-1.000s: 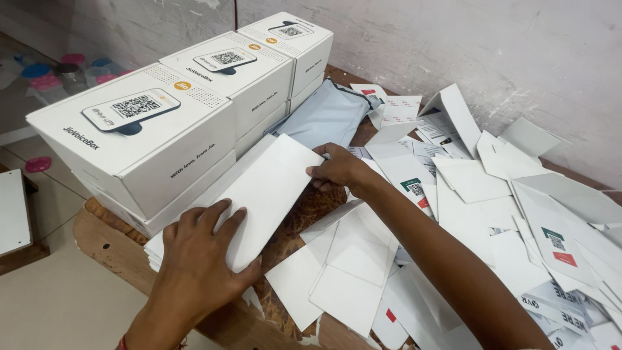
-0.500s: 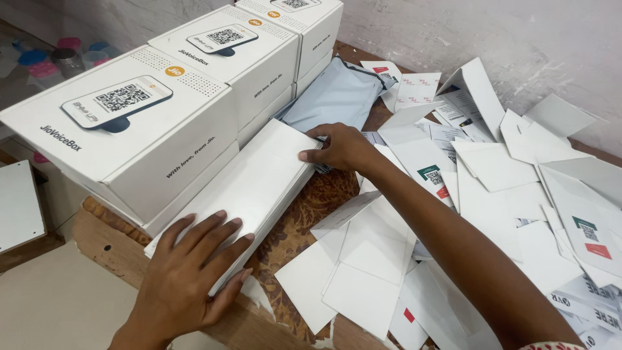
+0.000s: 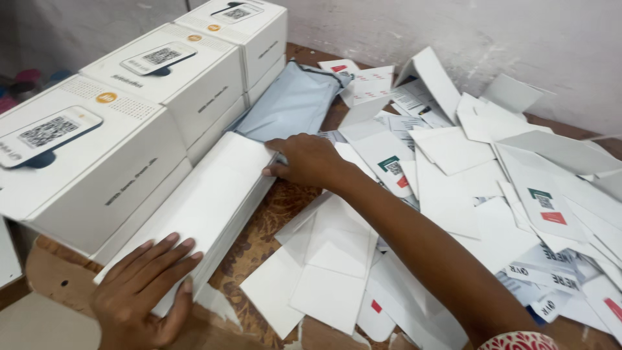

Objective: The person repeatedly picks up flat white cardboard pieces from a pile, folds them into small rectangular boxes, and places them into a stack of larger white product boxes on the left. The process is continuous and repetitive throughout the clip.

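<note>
Pressing flat, fingers spread, left hand (image 3: pixel 146 291) and right hand (image 3: pixel 304 159) hold opposite ends of a white card stack (image 3: pixel 207 201) beside white boxes (image 3: pixel 97 162) on the desk (image 3: pixel 259 233).

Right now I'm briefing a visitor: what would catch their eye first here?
Probably the stack of white sheets, squared between the left hand at its near end and the right hand at its far end. Left of it stand white boxes in a row; loose white cards litter the wooden table on the right.
</note>
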